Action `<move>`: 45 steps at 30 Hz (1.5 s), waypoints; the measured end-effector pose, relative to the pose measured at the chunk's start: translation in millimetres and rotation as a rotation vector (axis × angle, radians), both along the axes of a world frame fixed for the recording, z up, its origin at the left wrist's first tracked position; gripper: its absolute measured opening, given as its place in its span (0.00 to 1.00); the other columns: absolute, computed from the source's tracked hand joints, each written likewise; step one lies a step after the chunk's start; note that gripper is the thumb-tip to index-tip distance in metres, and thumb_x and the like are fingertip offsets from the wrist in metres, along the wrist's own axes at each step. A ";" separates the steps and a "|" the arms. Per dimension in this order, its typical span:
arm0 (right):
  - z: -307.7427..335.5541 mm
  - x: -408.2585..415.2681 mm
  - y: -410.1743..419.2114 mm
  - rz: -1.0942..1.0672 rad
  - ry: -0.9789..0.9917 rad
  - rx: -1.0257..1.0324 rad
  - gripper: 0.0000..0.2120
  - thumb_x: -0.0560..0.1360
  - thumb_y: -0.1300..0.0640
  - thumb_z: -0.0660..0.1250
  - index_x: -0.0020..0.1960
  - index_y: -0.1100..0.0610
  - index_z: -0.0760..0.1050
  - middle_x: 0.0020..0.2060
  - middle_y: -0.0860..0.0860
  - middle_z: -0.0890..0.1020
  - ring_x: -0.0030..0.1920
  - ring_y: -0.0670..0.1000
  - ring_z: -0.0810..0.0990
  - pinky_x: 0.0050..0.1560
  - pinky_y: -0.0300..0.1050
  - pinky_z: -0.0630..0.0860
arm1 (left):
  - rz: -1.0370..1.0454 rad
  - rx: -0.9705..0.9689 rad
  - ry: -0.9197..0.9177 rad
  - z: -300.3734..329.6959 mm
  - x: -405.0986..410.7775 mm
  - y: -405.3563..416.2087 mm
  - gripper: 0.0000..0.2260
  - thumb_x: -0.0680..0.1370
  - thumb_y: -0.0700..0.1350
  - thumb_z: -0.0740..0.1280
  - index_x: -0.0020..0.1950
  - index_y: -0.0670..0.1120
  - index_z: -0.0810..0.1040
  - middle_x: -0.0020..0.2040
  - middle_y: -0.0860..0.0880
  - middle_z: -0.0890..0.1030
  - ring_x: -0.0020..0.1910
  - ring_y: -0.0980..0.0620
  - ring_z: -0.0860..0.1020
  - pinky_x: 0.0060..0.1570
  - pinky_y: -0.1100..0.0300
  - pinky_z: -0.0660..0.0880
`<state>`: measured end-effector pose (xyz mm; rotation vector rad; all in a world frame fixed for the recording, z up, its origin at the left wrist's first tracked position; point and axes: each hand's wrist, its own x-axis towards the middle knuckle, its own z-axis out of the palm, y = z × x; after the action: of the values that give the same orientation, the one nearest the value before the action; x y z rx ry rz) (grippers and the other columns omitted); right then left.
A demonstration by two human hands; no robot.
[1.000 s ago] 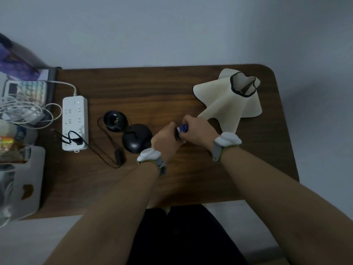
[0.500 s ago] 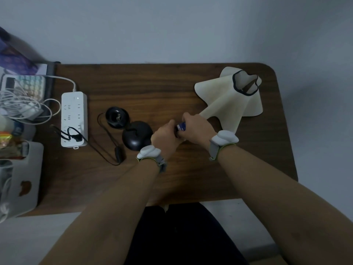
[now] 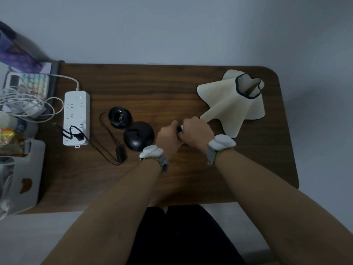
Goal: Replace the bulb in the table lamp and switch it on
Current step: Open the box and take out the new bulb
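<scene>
My left hand and my right hand meet at the middle of the wooden table. Together they grip a small blue-and-white box, mostly hidden by my fingers. Left of my hands lies the black lamp base, and behind it a black round socket piece. The lamp's black cord with an inline switch runs to a white power strip. A cream lampshade with a dark rim lies on its side at the right. No bulb is visible.
Clutter sits at the left edge: white cables, a pale keyboard, a grey laptop and snack packets. A pale wall stands behind the table.
Both hands stay joined on the small box, which now shows less blue between the fingers. The view has shifted slightly.
</scene>
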<state>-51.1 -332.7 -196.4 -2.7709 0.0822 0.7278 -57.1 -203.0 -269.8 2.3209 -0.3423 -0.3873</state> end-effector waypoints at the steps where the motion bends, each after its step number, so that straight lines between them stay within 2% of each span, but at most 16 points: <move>1: 0.8 0.2 0.0 0.002 0.004 0.003 0.13 0.78 0.49 0.65 0.39 0.57 0.72 0.36 0.53 0.75 0.36 0.57 0.78 0.34 0.50 0.75 | 0.000 -0.004 0.002 0.2 0.2 0.5 0.14 0.74 0.45 0.75 0.54 0.42 0.75 0.43 0.44 0.83 0.41 0.39 0.81 0.39 0.43 0.78; 4: 2.5 1.1 -1.4 0.008 0.020 0.027 0.13 0.78 0.49 0.65 0.42 0.59 0.76 0.37 0.53 0.78 0.38 0.58 0.81 0.40 0.53 0.82 | -0.002 -0.005 0.003 0.6 1.2 1.5 0.14 0.74 0.46 0.75 0.53 0.42 0.75 0.42 0.44 0.83 0.40 0.40 0.80 0.38 0.44 0.77; 7: 1.7 0.3 -5.1 -0.003 0.012 0.060 0.13 0.77 0.48 0.66 0.44 0.58 0.76 0.38 0.54 0.79 0.38 0.57 0.80 0.41 0.55 0.82 | 0.009 0.009 0.013 1.6 1.9 0.2 0.15 0.73 0.47 0.76 0.53 0.44 0.74 0.42 0.45 0.83 0.40 0.40 0.81 0.36 0.47 0.77; 11: 0.2 -4.8 -10.7 0.012 -0.040 0.122 0.11 0.77 0.49 0.66 0.54 0.55 0.70 0.43 0.56 0.80 0.41 0.59 0.79 0.41 0.55 0.80 | 0.019 0.011 0.029 1.7 2.2 -1.1 0.15 0.73 0.48 0.75 0.53 0.46 0.74 0.41 0.48 0.82 0.39 0.42 0.81 0.35 0.52 0.73; 13: 0.8 -6.1 -11.1 0.004 -0.045 0.137 0.11 0.78 0.49 0.66 0.53 0.54 0.68 0.43 0.55 0.79 0.41 0.59 0.79 0.42 0.56 0.80 | 0.016 0.010 0.042 2.0 2.9 0.3 0.14 0.73 0.49 0.75 0.52 0.46 0.74 0.41 0.48 0.82 0.39 0.43 0.81 0.35 0.52 0.73; 16: 4.5 -1.2 -12.8 -0.039 0.009 0.154 0.11 0.77 0.48 0.69 0.52 0.54 0.71 0.44 0.55 0.80 0.44 0.58 0.79 0.47 0.58 0.81 | 0.015 0.020 0.068 2.7 3.9 2.3 0.16 0.72 0.51 0.76 0.52 0.48 0.73 0.41 0.50 0.82 0.39 0.45 0.81 0.36 0.55 0.71; 18: 6.5 2.6 -16.3 -0.061 0.033 0.189 0.11 0.77 0.49 0.70 0.52 0.54 0.73 0.46 0.55 0.81 0.47 0.57 0.79 0.50 0.58 0.80 | 0.014 0.025 0.065 3.3 4.1 2.1 0.18 0.72 0.51 0.77 0.54 0.47 0.74 0.44 0.49 0.83 0.42 0.45 0.82 0.37 0.54 0.73; 21: 6.0 4.8 -21.8 -0.142 0.015 0.244 0.14 0.76 0.47 0.72 0.52 0.57 0.74 0.45 0.55 0.81 0.46 0.56 0.79 0.48 0.55 0.79 | 0.018 0.026 0.069 4.9 4.1 1.6 0.19 0.72 0.50 0.79 0.58 0.47 0.77 0.47 0.48 0.85 0.47 0.44 0.83 0.44 0.49 0.80; 24: 1.9 4.0 -27.1 -0.190 -0.012 0.262 0.14 0.78 0.48 0.71 0.52 0.58 0.74 0.46 0.55 0.81 0.46 0.56 0.79 0.42 0.51 0.76 | 0.021 0.039 0.080 6.0 4.0 3.5 0.20 0.72 0.50 0.79 0.59 0.48 0.77 0.49 0.47 0.85 0.48 0.45 0.84 0.46 0.48 0.81; 28: -0.1 2.4 -42.4 -0.194 -0.016 0.283 0.09 0.79 0.52 0.70 0.56 0.55 0.76 0.52 0.53 0.81 0.51 0.54 0.80 0.43 0.45 0.77 | 0.018 0.053 0.063 7.8 4.3 4.6 0.21 0.72 0.50 0.79 0.61 0.49 0.77 0.52 0.49 0.86 0.50 0.46 0.84 0.47 0.50 0.82; 30: 1.0 0.3 -51.3 -0.182 -0.041 0.292 0.10 0.79 0.53 0.70 0.58 0.55 0.77 0.54 0.53 0.81 0.53 0.54 0.80 0.46 0.47 0.78 | 0.016 0.062 0.061 8.6 5.1 5.2 0.22 0.71 0.50 0.80 0.61 0.50 0.77 0.53 0.49 0.86 0.51 0.46 0.84 0.48 0.51 0.82; 33: 3.1 -3.2 -61.0 -0.139 -0.109 0.202 0.15 0.77 0.55 0.72 0.61 0.55 0.76 0.57 0.54 0.77 0.57 0.55 0.77 0.55 0.55 0.79 | 0.010 0.060 0.071 9.3 4.5 5.0 0.23 0.71 0.50 0.80 0.63 0.50 0.77 0.54 0.48 0.85 0.52 0.46 0.84 0.48 0.50 0.82; 37: 4.9 -4.2 -59.5 -0.049 -0.250 -0.001 0.12 0.74 0.56 0.73 0.54 0.53 0.75 0.53 0.52 0.74 0.53 0.53 0.74 0.49 0.49 0.76 | 0.011 0.073 0.075 10.3 3.1 2.8 0.25 0.72 0.50 0.80 0.65 0.49 0.76 0.54 0.47 0.85 0.53 0.45 0.84 0.49 0.50 0.82; 41: -0.6 -6.5 -52.2 0.033 -0.217 -0.020 0.03 0.79 0.59 0.68 0.53 0.55 0.78 0.51 0.52 0.80 0.52 0.55 0.79 0.48 0.52 0.78 | 0.015 0.092 0.070 12.7 3.3 2.1 0.26 0.71 0.50 0.80 0.66 0.48 0.76 0.56 0.46 0.85 0.54 0.44 0.84 0.51 0.48 0.82; 45: -6.3 -10.3 -49.5 -0.003 -0.166 0.032 0.09 0.81 0.54 0.66 0.55 0.57 0.82 0.51 0.55 0.83 0.52 0.56 0.81 0.52 0.54 0.80 | 0.019 0.117 0.066 15.4 3.3 2.0 0.27 0.71 0.51 0.80 0.66 0.48 0.76 0.56 0.46 0.85 0.54 0.44 0.84 0.51 0.48 0.82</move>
<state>-61.5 -382.2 -202.7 -2.7872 0.0405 0.4914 -53.9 -201.0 -254.4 2.4169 -0.2716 -0.4853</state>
